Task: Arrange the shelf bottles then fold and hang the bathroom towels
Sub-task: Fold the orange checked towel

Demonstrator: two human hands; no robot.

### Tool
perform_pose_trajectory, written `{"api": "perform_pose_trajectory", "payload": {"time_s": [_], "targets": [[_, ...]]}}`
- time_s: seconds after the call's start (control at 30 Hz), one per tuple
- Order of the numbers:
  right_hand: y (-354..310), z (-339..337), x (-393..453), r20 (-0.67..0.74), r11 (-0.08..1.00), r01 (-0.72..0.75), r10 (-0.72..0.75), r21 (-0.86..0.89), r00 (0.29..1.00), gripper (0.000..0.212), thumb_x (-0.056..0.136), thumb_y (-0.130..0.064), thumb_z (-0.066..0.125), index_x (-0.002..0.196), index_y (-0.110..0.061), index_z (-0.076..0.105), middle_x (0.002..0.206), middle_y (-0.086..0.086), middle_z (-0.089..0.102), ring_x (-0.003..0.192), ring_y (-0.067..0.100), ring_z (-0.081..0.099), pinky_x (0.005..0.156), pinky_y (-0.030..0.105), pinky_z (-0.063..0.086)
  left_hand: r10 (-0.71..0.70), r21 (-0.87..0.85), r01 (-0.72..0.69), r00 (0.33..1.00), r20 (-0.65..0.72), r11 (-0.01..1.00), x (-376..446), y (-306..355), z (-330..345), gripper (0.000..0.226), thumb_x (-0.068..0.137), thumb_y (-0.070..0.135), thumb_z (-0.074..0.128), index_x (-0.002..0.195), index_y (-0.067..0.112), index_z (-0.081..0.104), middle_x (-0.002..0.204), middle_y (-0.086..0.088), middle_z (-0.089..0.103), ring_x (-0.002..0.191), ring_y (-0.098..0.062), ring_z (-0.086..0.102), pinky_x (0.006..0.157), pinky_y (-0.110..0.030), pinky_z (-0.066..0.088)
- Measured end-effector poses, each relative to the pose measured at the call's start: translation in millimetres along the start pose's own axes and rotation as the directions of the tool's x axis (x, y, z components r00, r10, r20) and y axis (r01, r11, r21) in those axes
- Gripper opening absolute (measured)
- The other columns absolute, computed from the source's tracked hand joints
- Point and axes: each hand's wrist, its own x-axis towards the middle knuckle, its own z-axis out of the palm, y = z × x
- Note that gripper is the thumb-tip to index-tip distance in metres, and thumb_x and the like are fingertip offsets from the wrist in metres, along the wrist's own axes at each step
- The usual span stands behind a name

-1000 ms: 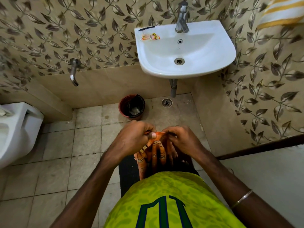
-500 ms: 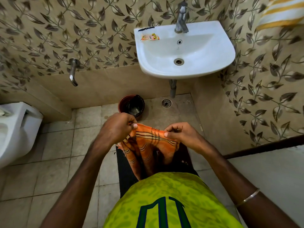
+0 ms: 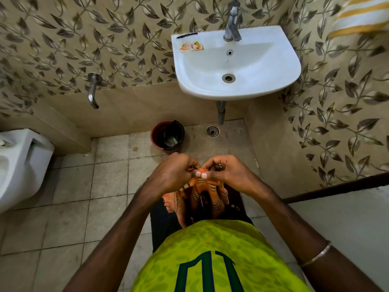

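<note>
Orange towel (image 3: 197, 194) is pinched at its top edge by the left hand (image 3: 174, 173) and the right hand (image 3: 227, 173), thumbs touching, at 6 o'clock from the sink (image 3: 273, 81); its folds hang toward the green shirt (image 3: 210, 249).

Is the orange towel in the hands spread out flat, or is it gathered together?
Gathered. Both hands, left and right, pinch the towel at one point, and the cloth hangs below in bunched folds.

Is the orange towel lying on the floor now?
No, both hands hold the orange towel up, and it hangs down before the person's legs.
</note>
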Motion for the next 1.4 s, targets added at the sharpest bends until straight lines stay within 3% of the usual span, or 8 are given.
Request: {"api": "perform_pose_trajectory", "payload": {"time_s": [0.23,0.53,0.6,0.7,0.83,0.97,1.1,1.4], "targets": [[21.7,-5.7,1.1,0.021,0.993,-0.086,0.088,-0.076,0.996,0.019,0.085,-0.035,0.081,0.084,-0.018,0.072,0.076,-0.01,0.07,0.068,0.0,0.064,0.062,0.022,0.048,0.003,0.061,0.001,0.998,-0.057,0.998,-3.9,3.7,-6.1,0.013,0.096,0.017,0.063,0.096,0.024,0.074,0.086,0.006,0.073,0.077,-0.005,0.066,0.067,-0.029,0.056],[38.9,-21.4,-11.1,-0.007,0.99,-0.095,0.095,-0.106,0.995,0.023,0.086,-0.044,0.074,0.075,-0.024,0.075,0.083,0.01,0.075,0.073,0.033,0.069,0.069,0.037,0.05,-0.06,0.041,0.063,0.995,-0.075,0.997,-6.9,-10.3,-19.7,0.012,0.097,0.024,0.062,0.102,0.022,0.073,0.092,0.007,0.072,0.08,0.0,0.061,0.071,-0.028,0.052],[38.4,-21.3,-10.1,-0.031,0.987,-0.095,0.091,-0.133,0.995,0.022,0.089,-0.042,0.074,0.073,-0.025,0.074,0.08,0.004,0.074,0.069,0.019,0.068,0.065,0.031,0.049,-0.077,0.119,0.088,0.993,-0.094,0.989,-5.2,-13.0,-16.6,0.014,0.097,0.026,0.062,0.106,0.023,0.073,0.093,0.006,0.072,0.083,-0.007,0.064,0.073,-0.033,0.056],[31.6,-20.3,-9.8,-0.036,0.98,-0.078,0.073,-0.184,0.997,0.022,0.091,-0.038,0.074,0.077,-0.02,0.075,0.076,-0.004,0.07,0.065,0.0,0.061,0.064,0.026,0.045,-0.105,0.178,0.122,0.989,-0.103,0.976,-5.1,-11.7,-9.6,0.027,0.098,0.023,0.061,0.123,0.027,0.066,0.108,0.001,0.072,0.093,-0.014,0.066,0.078,-0.035,0.058],[23.9,-16.7,-7.4,0.01,0.979,-0.026,0.029,-0.201,1.0,0.019,0.09,-0.035,0.075,0.085,-0.017,0.077,0.083,-0.004,0.075,0.079,0.009,0.069,0.076,0.039,0.054,0.038,0.163,-0.027,0.997,-0.069,0.986,-5.8,-7.4,4.9,0.06,0.097,0.017,0.06,0.148,0.04,0.041,0.105,0.002,0.074,0.086,-0.015,0.068,0.075,-0.041,0.059],[15.6,-11.4,-2.4,0.031,0.981,-0.004,0.01,-0.192,0.999,0.018,0.089,-0.039,0.075,0.086,-0.022,0.078,0.087,0.0,0.075,0.086,0.019,0.071,0.079,0.045,0.055,0.071,0.041,-0.072,0.997,0.007,0.997,0.7,-1.4,22.5,0.042,0.097,0.022,0.061,0.136,0.036,0.055,0.109,0.006,0.073,0.089,-0.01,0.067,0.079,-0.044,0.059],[11.4,-11.3,-2.3,0.054,0.988,-0.004,0.012,-0.152,0.998,0.018,0.087,-0.035,0.078,0.089,-0.017,0.079,0.086,-0.006,0.076,0.083,0.005,0.07,0.074,0.025,0.053,0.022,-0.035,-0.022,1.0,-0.002,0.999,1.1,0.7,21.1,0.009,0.096,0.027,0.063,0.102,0.032,0.068,0.088,0.008,0.071,0.081,-0.008,0.065,0.076,-0.041,0.059],[31.9,-20.5,-10.6,0.085,0.991,-0.085,0.093,-0.099,0.992,0.022,0.091,-0.031,0.074,0.09,-0.009,0.076,0.089,0.011,0.074,0.078,0.012,0.066,0.071,0.03,0.049,-0.016,-0.099,0.011,0.999,-0.051,0.995,-9.8,-7.7,-7.2,0.015,0.096,0.023,0.063,0.087,0.034,0.065,0.084,0.009,0.072,0.078,0.0,0.065,0.069,-0.028,0.055]]}}
